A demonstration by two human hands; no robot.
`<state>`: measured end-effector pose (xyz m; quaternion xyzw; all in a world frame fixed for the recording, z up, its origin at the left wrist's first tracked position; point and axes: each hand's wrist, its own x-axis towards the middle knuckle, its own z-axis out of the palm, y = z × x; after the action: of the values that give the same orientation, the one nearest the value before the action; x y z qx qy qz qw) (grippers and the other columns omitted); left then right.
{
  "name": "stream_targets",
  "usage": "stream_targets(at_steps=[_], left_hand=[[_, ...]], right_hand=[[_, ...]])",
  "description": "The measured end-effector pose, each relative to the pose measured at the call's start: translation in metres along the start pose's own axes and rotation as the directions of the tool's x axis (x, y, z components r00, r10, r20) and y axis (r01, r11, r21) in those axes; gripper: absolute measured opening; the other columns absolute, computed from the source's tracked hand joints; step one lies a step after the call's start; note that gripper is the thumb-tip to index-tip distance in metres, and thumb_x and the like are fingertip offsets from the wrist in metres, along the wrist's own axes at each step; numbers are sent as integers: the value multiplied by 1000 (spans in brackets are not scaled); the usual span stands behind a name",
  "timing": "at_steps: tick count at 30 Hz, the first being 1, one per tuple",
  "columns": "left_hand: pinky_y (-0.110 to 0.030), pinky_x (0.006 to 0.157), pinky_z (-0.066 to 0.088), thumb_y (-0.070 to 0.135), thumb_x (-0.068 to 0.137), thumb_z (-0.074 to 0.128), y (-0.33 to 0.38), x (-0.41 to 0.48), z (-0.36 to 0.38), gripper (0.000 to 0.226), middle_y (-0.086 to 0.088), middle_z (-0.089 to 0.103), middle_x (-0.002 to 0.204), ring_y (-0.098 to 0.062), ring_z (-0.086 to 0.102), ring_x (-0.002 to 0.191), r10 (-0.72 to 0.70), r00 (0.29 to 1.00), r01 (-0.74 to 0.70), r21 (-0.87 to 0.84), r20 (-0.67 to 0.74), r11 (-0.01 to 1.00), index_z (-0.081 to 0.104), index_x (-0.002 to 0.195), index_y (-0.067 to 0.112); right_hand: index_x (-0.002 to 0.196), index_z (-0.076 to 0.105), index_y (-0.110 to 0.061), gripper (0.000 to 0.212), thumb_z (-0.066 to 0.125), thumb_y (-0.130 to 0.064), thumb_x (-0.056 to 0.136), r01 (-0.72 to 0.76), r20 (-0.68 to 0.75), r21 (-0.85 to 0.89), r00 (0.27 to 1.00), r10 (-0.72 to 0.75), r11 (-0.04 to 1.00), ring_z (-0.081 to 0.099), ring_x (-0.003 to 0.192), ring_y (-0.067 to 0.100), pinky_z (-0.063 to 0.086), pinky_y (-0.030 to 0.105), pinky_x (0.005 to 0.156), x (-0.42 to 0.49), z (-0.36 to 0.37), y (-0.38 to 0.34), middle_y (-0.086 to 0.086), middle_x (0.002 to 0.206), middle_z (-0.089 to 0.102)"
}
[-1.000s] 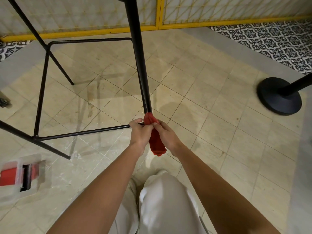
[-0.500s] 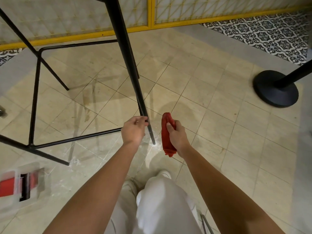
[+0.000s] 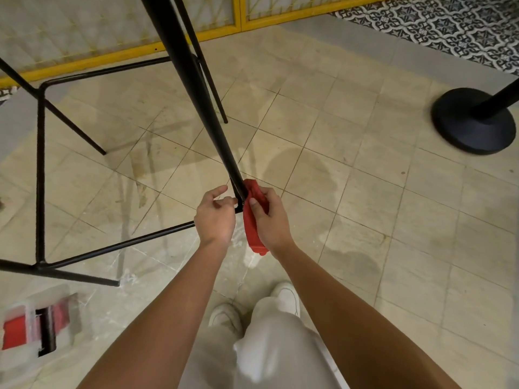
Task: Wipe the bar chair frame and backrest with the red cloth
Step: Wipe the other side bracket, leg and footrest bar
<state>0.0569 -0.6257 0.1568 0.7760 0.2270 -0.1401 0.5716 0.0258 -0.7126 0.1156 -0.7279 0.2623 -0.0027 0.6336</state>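
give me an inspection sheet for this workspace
surface: beige tiled floor, darker patches near the chair leg.
job's things: red cloth pressed against the black bar chair leg, by the footrest rail joint.
clutter: clear plastic box with red contents on the floor.
hands: right hand grips the cloth; left hand at the joint, grip unclear.
cables: nothing seen
surroundings: yellow-framed panel, patterned tiles, black stanchion base.
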Motion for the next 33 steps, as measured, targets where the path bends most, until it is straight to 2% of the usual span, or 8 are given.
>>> stream_targets(at_steps=[3,8,15,18,21,24,29,33], left_hand=[[-27,87,47,11,91,47,-2,6,1,28,6,70,90,-14,59,86,2,1000,-2,-4,7,1000,58,112,26],[-30,93,48,11,91,47,-4,11,1,29,10,67,83,-10,58,84,-5,1000,5,-4,8,1000,58,112,26],[-34,89,51,15,91,48,-10,4,5,23,7,67,83,-9,59,75,21,999,-22,14,30,1000,59,106,29],[-39,89,51,18,90,48,-11,0,6,22,-1,70,93,-16,63,84,34,998,-35,18,49,999,59,101,33],[-37,86,53,17,91,47,-9,-4,8,23,0,70,93,-16,65,87,48,997,-49,17,68,999,57,92,38],[-34,85,53,14,91,49,-9,-4,8,22,6,67,86,-8,62,78,40,996,-41,7,82,999,58,95,33],[-34,87,52,12,90,52,-14,-4,7,20,-2,65,89,-7,58,74,20,995,-22,13,99,1000,62,100,26],[-33,86,53,14,89,54,-22,-6,7,19,-2,69,101,-11,62,82,12,997,-15,44,80,999,63,97,28]], right_hand=[[104,54,-27,12,50,-21,95,-21,-24,2,1000,21,1000,58,95,23,49,36,82,5,4,12,8,104,59],[103,51,-20,8,50,-21,95,-140,-3,-47,990,140,989,54,89,19,39,21,66,9,3,24,7,104,59],[108,59,-26,20,54,-13,92,21,-19,76,1000,-20,997,59,97,20,49,35,84,2,-2,13,-1,103,64],[104,60,-26,20,57,-11,90,53,-5,82,999,-53,995,60,94,19,50,35,84,4,-6,9,-3,99,65],[102,60,-24,18,57,-11,90,27,-6,64,1000,-27,998,59,89,17,50,32,82,5,-5,8,-3,95,64],[105,59,-21,16,55,-14,92,-40,-12,11,999,40,999,57,87,17,46,27,76,7,-4,10,-3,94,63],[112,59,-20,20,54,-16,93,-123,-20,-23,992,122,992,54,86,14,42,19,69,5,-5,12,-6,94,60],[110,61,-25,22,55,-14,92,-95,-14,59,995,96,994,60,89,15,50,30,79,0,-8,15,-9,93,64]])
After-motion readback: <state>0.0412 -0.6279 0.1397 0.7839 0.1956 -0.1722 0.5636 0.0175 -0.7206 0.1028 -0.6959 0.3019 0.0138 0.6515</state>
